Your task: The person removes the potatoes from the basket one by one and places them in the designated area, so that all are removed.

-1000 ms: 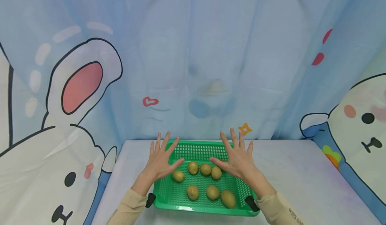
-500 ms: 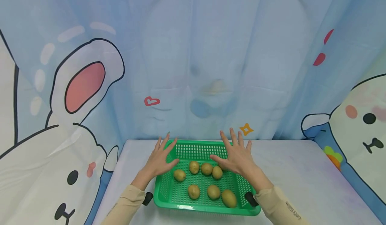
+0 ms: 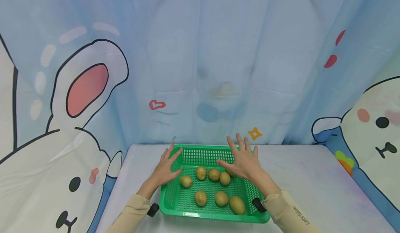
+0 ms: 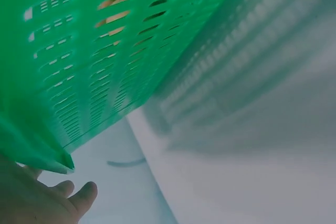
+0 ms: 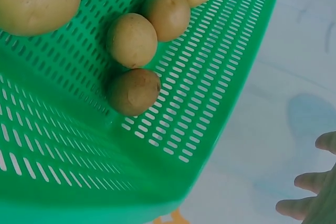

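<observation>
Several potatoes (image 3: 201, 198) lie spread over the bottom of a green plastic basket (image 3: 215, 218) with slotted walls. Over the basket's left rim hovers my left hand (image 3: 164, 169), fingers extended and thumb pointing inward; it holds nothing. My right hand (image 3: 246, 161) is spread above the back right part, also holding nothing, and it partly hides one potato (image 5: 134, 92). In the left wrist view, the left hand's fingers (image 4: 84, 196) show just beyond the green rim. The right hand's fingertips (image 5: 294, 208) appear outside the basket at the edge of the right wrist view.
The basket stands on a white tabletop (image 3: 312, 184). Behind it hangs a light blue curtain (image 3: 225, 52) with cartoon animals, meeting the table's back edge. A black strap-like piece (image 3: 258, 205) sits under each wrist.
My left hand has shifted slightly left and turned, so its fingers look closer together. The right hand has moved a little left. The potatoes and basket stay put apart from a small camera shift.
</observation>
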`<state>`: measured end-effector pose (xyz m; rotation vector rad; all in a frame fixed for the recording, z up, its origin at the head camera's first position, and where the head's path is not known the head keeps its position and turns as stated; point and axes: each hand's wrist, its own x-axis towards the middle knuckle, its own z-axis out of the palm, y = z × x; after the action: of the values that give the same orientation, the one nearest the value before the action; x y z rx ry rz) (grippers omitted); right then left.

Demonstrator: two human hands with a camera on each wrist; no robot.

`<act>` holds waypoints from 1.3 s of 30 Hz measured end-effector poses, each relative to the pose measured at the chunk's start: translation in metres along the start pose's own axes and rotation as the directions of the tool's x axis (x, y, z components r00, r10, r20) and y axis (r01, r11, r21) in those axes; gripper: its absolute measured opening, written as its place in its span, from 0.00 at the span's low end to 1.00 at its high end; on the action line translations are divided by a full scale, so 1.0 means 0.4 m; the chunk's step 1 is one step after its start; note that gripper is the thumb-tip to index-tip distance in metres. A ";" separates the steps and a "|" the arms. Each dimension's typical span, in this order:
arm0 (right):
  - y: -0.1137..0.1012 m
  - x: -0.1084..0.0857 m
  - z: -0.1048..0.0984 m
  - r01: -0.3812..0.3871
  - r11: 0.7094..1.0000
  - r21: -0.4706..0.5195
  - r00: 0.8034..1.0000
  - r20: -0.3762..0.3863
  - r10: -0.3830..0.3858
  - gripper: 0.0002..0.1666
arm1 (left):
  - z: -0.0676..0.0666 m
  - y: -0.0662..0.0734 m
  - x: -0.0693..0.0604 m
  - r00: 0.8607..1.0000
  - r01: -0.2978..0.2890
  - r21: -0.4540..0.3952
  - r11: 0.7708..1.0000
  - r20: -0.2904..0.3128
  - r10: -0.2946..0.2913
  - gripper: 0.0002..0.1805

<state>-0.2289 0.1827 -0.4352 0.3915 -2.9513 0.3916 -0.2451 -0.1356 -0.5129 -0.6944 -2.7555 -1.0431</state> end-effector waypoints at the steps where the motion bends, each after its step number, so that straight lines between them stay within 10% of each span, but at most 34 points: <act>1: 0.000 0.001 0.002 0.002 1.000 -0.001 1.000 0.000 -0.002 0.58 | 0.005 -0.003 -0.003 1.000 0.000 -0.015 1.000 0.004 0.000 0.41; 14: -0.002 0.036 0.013 -0.029 0.980 0.196 0.990 0.141 0.001 0.49 | 0.041 -0.022 -0.024 0.997 -0.004 -0.105 0.994 -0.076 -0.004 0.45; 23: 0.045 0.055 0.050 -0.093 0.899 0.427 0.969 0.247 -0.017 0.26 | 0.051 -0.031 -0.027 0.992 0.016 -0.184 0.983 -0.117 -0.038 0.42; 31: 0.059 0.055 0.082 -0.339 0.802 0.492 0.912 0.382 0.151 0.23 | 0.052 -0.039 -0.028 0.989 0.021 -0.216 0.976 -0.141 -0.052 0.42; 39: 0.069 0.050 0.107 -0.372 0.813 0.449 0.900 0.388 0.197 0.25 | 0.057 -0.035 -0.029 0.987 0.027 -0.229 0.973 -0.146 -0.062 0.41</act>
<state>-0.2601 0.1920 -0.4794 0.0454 -3.1899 1.2945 -0.2400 -0.1345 -0.5417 -0.5542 -2.5587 -1.3742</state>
